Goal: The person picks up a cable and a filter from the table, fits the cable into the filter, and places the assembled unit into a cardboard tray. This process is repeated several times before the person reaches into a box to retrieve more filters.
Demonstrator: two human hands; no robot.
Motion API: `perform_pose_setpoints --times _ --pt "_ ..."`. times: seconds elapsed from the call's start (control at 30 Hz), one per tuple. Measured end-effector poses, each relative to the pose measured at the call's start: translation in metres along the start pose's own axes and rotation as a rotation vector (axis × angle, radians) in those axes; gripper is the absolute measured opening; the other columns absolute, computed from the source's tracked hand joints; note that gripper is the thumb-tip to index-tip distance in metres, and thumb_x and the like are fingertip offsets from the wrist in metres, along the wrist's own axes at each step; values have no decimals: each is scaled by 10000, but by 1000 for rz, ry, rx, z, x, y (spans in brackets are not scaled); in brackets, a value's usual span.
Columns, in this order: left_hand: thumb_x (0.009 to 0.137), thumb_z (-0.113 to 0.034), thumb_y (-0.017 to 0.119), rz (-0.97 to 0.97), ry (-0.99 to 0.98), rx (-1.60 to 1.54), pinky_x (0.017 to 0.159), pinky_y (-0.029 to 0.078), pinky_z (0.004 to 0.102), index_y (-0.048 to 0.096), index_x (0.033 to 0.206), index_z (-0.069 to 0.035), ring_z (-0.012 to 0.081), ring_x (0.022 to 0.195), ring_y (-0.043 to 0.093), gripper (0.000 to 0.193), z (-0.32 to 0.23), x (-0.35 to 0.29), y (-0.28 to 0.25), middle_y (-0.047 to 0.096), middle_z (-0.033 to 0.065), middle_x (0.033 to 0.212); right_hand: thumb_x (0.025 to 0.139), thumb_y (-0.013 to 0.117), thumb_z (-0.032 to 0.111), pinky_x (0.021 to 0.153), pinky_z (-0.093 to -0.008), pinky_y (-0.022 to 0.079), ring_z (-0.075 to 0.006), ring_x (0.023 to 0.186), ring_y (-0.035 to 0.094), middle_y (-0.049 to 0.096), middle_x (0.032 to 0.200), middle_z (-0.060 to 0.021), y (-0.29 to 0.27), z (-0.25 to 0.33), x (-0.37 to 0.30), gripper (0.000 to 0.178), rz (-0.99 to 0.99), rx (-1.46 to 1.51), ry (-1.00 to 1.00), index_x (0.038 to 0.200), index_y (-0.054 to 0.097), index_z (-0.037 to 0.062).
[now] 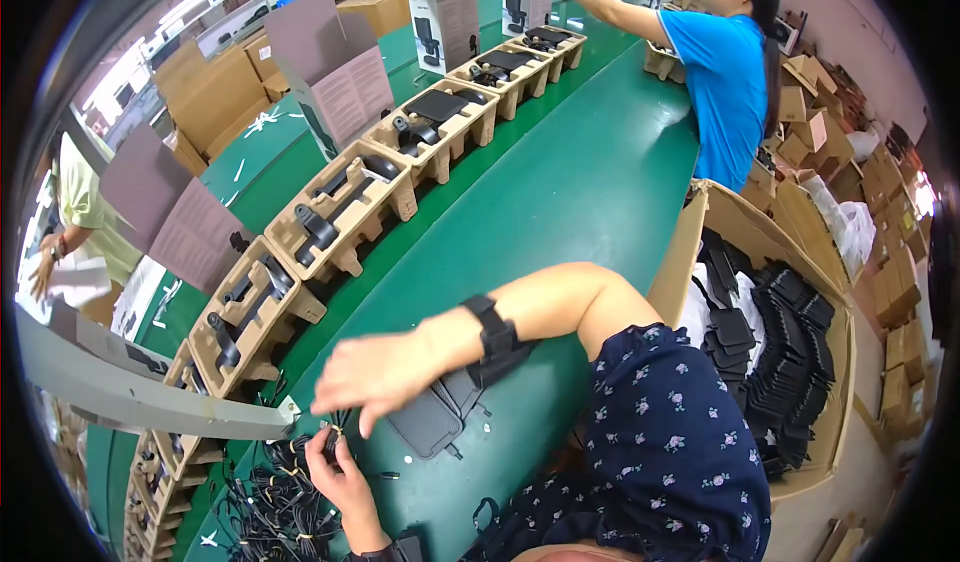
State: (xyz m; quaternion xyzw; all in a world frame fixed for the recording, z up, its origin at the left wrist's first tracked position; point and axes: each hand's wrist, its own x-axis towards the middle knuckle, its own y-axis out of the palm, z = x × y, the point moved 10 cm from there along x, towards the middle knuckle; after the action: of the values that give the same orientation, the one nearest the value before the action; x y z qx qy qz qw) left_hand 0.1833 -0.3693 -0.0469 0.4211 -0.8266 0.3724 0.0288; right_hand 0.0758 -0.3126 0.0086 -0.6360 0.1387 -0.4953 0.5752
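My left hand [342,480] pinches a coiled black cable [338,424] with a pale tie, at the edge of a heap of black cables [275,502]. My right hand [375,372] stretches leftward just above it, fingers extended and thumb apart, with nothing visible in it. Beneath my right wrist, several flat black pads [425,424] with short plugs lie on the green table [540,202]. A dark band circles the right wrist. The right forearm covers part of the pads.
Moulded cardboard trays [405,202] with black parts line the far side, open printed boxes [345,92] behind them. A grey metal arm [160,407] juts in from the left. A large carton [835,432] of black pads stands right. A co-worker in blue [710,82] reaches across the table.
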Motion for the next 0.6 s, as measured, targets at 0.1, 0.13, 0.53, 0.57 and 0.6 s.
perform_pose_setpoints --times 0.1,0.13,0.53,0.57,0.6 --pt "885 -51 534 -218 109 -289 816 445 280 441 1119 14 170 915 527 260 -21 -15 -31 513 86 998 803 596 337 719 -420 455 -305 905 555 584 944 -115 14 34 8 482 -121 144 -48 1174 509 42" --pt "889 -55 529 -280 169 -191 807 444 272 428 1135 11 163 903 523 274 -33 -21 -39 513 84 986 813 592 278 740 -393 443 -287 916 539 562 958 -111 23 34 10 426 -32 238 6 1158 518 39" --pt "907 -137 527 -338 254 -535 813 429 269 342 1234 -3 166 935 506 400 -60 -38 -77 493 107 1065 930 487 210 663 -269 488 -132 736 567 584 885 -83 25 71 29 277 -4 1302 398 1096 408 3" --pt "904 -135 531 -333 233 -533 765 448 250 347 1234 -2 156 902 522 401 -63 -32 -76 505 107 1053 934 489 251 663 -269 488 -127 734 559 582 884 -78 18 62 29 307 -59 1259 431 1105 413 7" --pt "891 -122 542 -192 122 -589 715 448 232 360 1230 -6 140 843 524 402 -53 -23 -60 513 100 1037 934 483 295 660 -265 479 -115 732 549 567 859 -60 4 50 25 337 -183 1251 476 1104 424 10"
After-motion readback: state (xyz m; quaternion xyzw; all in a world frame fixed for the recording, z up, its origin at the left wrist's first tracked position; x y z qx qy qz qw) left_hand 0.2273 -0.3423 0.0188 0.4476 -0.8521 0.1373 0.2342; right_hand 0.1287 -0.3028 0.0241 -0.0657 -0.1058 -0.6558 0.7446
